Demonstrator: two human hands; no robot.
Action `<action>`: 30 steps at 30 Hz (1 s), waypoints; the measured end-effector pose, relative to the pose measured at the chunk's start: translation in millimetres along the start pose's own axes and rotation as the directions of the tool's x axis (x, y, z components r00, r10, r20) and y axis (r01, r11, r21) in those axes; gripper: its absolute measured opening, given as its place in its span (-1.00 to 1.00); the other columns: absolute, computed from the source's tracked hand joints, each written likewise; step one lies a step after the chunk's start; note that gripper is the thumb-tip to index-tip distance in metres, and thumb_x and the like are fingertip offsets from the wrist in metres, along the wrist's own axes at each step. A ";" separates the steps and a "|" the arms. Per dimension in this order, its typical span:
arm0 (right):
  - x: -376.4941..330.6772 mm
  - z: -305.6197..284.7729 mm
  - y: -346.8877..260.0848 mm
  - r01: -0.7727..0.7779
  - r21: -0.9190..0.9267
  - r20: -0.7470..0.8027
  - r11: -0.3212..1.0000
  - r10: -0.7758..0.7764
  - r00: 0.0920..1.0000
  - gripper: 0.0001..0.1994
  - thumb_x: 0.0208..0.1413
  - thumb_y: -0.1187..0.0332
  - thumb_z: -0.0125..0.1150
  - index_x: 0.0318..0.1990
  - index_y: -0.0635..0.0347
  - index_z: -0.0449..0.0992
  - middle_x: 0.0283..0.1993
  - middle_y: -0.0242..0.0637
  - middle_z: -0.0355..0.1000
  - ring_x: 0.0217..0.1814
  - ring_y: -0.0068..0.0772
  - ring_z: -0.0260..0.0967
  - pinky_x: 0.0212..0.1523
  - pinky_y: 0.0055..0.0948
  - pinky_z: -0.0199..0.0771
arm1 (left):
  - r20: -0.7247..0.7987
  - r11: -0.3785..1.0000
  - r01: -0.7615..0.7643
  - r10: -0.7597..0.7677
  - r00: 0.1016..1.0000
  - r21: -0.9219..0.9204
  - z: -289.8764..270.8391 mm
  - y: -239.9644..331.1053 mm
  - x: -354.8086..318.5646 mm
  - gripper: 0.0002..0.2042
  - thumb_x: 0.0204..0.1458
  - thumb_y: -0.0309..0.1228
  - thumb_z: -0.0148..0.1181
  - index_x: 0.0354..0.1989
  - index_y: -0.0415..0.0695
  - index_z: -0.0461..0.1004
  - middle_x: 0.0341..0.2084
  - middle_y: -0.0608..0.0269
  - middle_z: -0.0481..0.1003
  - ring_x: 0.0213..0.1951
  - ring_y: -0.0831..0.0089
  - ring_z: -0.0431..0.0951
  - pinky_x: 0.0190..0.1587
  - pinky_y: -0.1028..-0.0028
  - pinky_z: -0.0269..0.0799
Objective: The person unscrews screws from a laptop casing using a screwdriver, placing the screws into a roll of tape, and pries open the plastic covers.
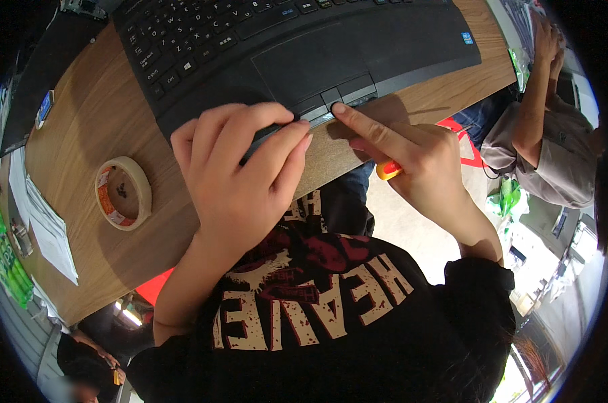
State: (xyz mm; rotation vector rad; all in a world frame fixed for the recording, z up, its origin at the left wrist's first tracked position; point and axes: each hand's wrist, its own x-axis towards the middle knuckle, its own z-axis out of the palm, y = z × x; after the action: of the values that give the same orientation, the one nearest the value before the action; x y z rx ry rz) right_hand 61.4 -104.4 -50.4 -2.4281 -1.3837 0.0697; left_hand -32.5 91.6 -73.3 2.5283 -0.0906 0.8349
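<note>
A black laptop (216,87) lies tilted on the wooden table, its keyboard at the far side and its touchpad (304,60) toward me. At the laptop's front edge, my left hand (233,164) has its fingers bent and its fingertips close together, left of the touchpad buttons (355,87). Whatever those fingertips pinch is too small to make out. My right hand (414,151) touches the front edge by the buttons with its index fingertip. Its other fingers curl around a tool with an orange-and-yellow handle (388,169); the tool's working end is hidden.
On the wooden table (82,87), a roll of masking tape (143,195) lies left of my left hand. Papers (49,221) and a small blue-and-white box (45,109) are farther left. Another person (545,148) is at the right; a further person's arm shows at lower left.
</note>
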 end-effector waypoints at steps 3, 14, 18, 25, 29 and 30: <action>-1.0 -1.5 -4.5 -0.016 -0.014 0.010 1.000 0.016 1.000 -0.46 -0.17 0.48 0.33 0.09 -0.07 0.45 -0.62 -0.35 0.41 -0.71 -0.44 0.28 -0.67 -0.44 0.25 | 0.013 1.000 -0.012 0.012 1.000 0.005 1.2 -4.8 13.2 -0.80 -0.28 -0.48 0.34 -0.40 0.02 0.59 -0.28 0.48 0.47 -0.29 0.43 0.41 -0.18 0.43 0.21; -6.2 22.9 -5.5 -0.099 0.197 -0.168 0.975 0.133 0.977 -0.57 -0.07 0.46 0.28 0.04 -0.01 0.47 -0.48 -0.28 0.48 -0.58 -0.38 0.43 -0.57 -0.47 0.38 | 0.066 0.994 -0.027 0.020 0.998 0.107 17.7 3.8 21.7 -0.80 -0.27 -0.43 0.34 -0.37 0.05 0.60 -0.23 0.51 0.45 -0.25 0.47 0.40 -0.16 0.43 0.16; -12.7 14.5 -21.6 -0.352 0.361 -0.150 0.863 0.426 0.892 -0.72 -0.02 0.45 0.26 -0.10 0.10 0.49 -0.37 -0.25 0.51 -0.48 -0.44 0.49 -0.50 -0.53 0.41 | 0.025 0.994 0.013 -0.015 1.000 0.107 25.2 2.7 16.2 -0.81 -0.25 -0.42 0.33 -0.38 0.07 0.60 -0.26 0.52 0.45 -0.26 0.51 0.40 -0.16 0.43 0.15; -35.5 -2.9 -8.8 -0.205 0.558 -0.364 0.804 0.459 0.810 -0.84 -0.01 0.41 0.25 -0.36 0.30 0.43 -0.48 -0.26 0.33 -0.57 -0.46 0.25 -0.50 -0.57 0.24 | 0.112 0.986 0.148 -0.156 0.981 0.073 18.3 1.9 27.2 -0.82 -0.25 -0.41 0.35 -0.42 0.03 0.51 -0.34 0.44 0.42 -0.28 0.42 0.42 -0.19 0.40 0.18; -29.0 -48.6 -7.5 0.360 0.913 -0.408 0.191 0.411 0.815 -0.60 0.17 -0.06 -0.07 -0.44 0.07 0.16 -0.56 -0.39 0.13 -0.69 -0.60 -0.11 -0.63 -0.50 0.04 | 0.099 0.984 0.176 -0.171 0.980 -0.037 22.0 4.0 26.6 -0.83 -0.22 -0.42 0.33 -0.42 0.03 0.48 -0.34 0.40 0.41 -0.26 0.37 0.42 -0.22 0.39 0.21; -24.5 -55.8 -1.1 0.348 0.937 -0.338 0.023 0.308 0.889 -0.62 0.21 -0.04 -0.09 -0.46 0.03 0.18 -0.55 -0.42 0.15 -0.70 -0.61 -0.12 -0.57 -0.53 0.05 | 0.073 0.989 0.138 -0.135 0.988 -0.046 20.9 2.8 24.7 -0.84 -0.20 -0.44 0.31 -0.42 0.00 0.49 -0.35 0.36 0.42 -0.27 0.35 0.42 -0.23 0.39 0.24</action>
State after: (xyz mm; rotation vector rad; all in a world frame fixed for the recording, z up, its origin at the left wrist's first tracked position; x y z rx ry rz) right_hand 59.4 -139.6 -0.7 -0.9682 -0.6040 0.3268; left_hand -1.6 81.6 -72.5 2.4843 0.0378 0.6822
